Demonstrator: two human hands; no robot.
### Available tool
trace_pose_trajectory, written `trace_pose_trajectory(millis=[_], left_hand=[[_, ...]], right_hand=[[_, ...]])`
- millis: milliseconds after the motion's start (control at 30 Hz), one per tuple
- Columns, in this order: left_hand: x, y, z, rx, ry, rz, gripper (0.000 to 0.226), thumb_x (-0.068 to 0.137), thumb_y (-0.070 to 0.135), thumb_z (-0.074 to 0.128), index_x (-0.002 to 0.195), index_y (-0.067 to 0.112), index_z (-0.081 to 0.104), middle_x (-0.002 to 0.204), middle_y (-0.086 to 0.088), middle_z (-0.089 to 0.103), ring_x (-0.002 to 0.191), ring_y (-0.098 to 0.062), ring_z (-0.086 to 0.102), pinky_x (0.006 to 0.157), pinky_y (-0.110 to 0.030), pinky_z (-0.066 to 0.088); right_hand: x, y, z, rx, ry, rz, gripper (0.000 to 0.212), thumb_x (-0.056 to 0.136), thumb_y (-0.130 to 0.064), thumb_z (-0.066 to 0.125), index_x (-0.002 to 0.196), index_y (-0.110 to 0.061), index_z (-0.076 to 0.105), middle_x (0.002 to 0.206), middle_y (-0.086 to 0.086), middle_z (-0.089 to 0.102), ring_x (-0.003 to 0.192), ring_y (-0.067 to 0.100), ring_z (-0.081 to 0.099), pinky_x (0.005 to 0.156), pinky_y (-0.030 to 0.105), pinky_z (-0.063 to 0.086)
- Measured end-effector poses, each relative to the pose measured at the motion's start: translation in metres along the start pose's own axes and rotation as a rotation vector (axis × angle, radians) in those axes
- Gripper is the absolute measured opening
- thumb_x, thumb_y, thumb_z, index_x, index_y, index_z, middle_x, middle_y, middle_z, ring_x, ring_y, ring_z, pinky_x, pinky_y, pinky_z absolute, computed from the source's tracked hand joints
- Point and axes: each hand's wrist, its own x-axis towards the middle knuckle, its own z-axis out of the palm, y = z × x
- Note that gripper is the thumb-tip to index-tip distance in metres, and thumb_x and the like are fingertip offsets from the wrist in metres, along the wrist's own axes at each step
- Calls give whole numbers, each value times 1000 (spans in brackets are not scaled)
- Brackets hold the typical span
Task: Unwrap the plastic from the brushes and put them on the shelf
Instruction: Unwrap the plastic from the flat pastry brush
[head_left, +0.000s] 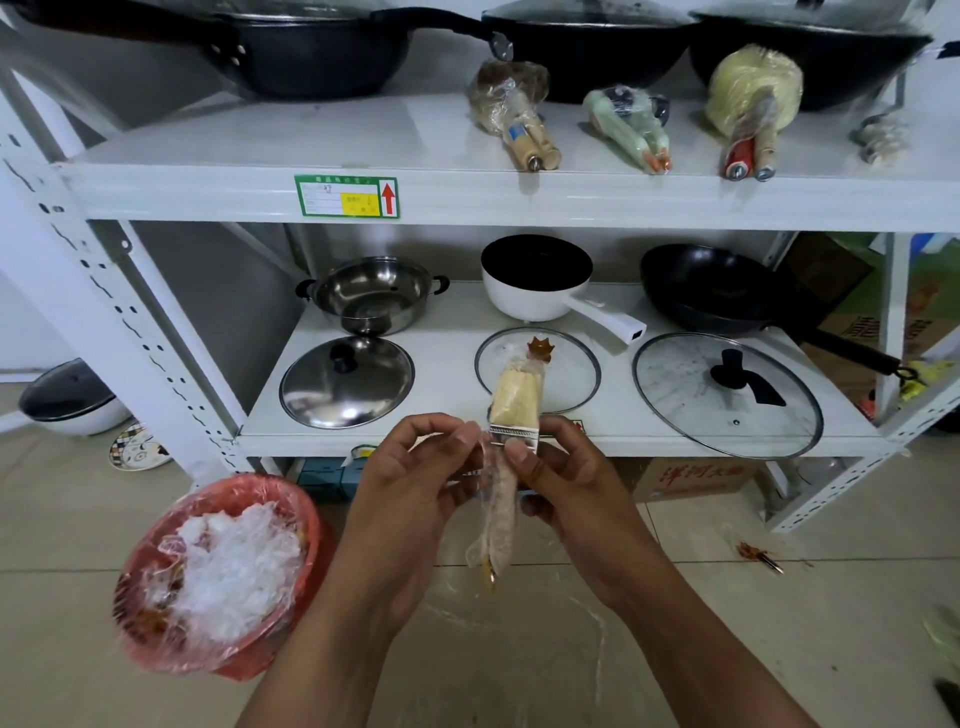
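Brush (511, 410) at the centre of my view, held upright. Pale bristles point to 12 o'clock, handle tip to 6. A metal band sits between bristles and handle. Plastic wrap (496, 525) lies round the handle, loose and crinkled at the lower end. Film shows over the bristles too.

My left hand (410, 488), at 9 o'clock of the brush: thumb and forefinger pinch an edge of the wrap just beside the metal band, the other fingers curled under.

My right hand (571, 488), at 3 o'clock of the brush: thumb pressed on the front just below the band, fingers curled round the back of the handle.

The brush is in the air, in front of the lower board's edge.

Shelf (623, 200), white metal, fills the view from 9 through 3 o'clock.
- Upper board, 12 to 1 o'clock: three wrapped bundles (626, 124) of brushes, handles toward me, with black woks (311, 57) behind them.
- Lower board, 10 o'clock of the brush: steel pot (371, 293) with its steel lid (347, 382) in front.
- Lower board, 12 o'clock: white saucepan (540, 280), and a small glass lid (576, 374) behind my bristles.
- Lower board, 2 o'clock: black pan (727, 291), with a large glass lid (727, 410) in front of it.

Floor at 8 o'clock: red bin (291, 514), film-lined, holding crumpled clear plastic.
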Motion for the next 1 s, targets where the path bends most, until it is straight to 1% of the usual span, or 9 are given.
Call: trace_pose_trajectory(millis=[67,267,400,500,633,767,867,933,1000], left_hand=[[1,-1,0,4,34,-2,28,82,21,72,104,4,66,95,-14,77,85,-22,70,84,-39,56],[1,-3,-1,94,154,109,8,91,4,68,98,7,72,78,-1,74,70,-12,66,72,-29,57],[-3,1,0,192,157,210,10,92,4,68,101,8,71,81,0,75,73,-11,69,69,-19,58],[-4,1,3,307,164,295,11,92,5,69,101,12,71,87,-6,76,76,-12,71,71,-18,57],[-4,1,3,300,162,280,12,91,10,71,103,14,71,88,-5,75,77,-15,71,74,-22,59],[-1,-1,1,195,137,23,42,79,41,71,112,14,70,83,4,76,78,-10,73,81,-33,60],[-2,-6,1,364,34,-135,47,83,59,63,104,20,75,88,3,79,86,-10,75,87,-35,58],[-4,-9,3,436,5,-105,39,92,54,59,96,20,78,90,1,79,89,-10,75,90,-35,58],[-3,-11,3,500,38,-4,35,98,42,59,89,11,73,86,-1,78,89,-16,74,90,-36,59]], right_hand=[[-3,-2,1,-16,-22,13,28,94,-34,69,120,-24,65,107,5,80,87,18,65,73,35,45],[-5,-6,5,8,-19,45,31,93,-26,72,121,-15,63,105,4,80,85,21,59,73,36,42],[-2,-4,5,75,11,72,53,77,-39,78,123,-18,64,109,5,80,99,35,69,89,50,52],[-1,-3,4,115,15,102,57,76,-38,77,128,-18,65,112,3,79,108,31,73,101,53,54],[-2,-4,4,157,2,134,54,76,-34,77,128,-19,69,113,6,78,101,26,76,91,40,60],[-4,-8,5,215,-28,159,51,75,-31,77,124,-19,72,113,8,78,94,22,76,83,33,60],[-6,-10,5,238,-47,163,48,75,-29,77,121,-16,73,110,9,78,93,22,76,82,35,60],[-7,-11,4,244,-48,161,46,76,-29,77,119,-13,73,108,10,78,91,21,76,77,32,59],[-7,-13,5,251,-38,171,46,77,-28,77,119,-10,73,104,10,78,85,19,76,69,26,58]])
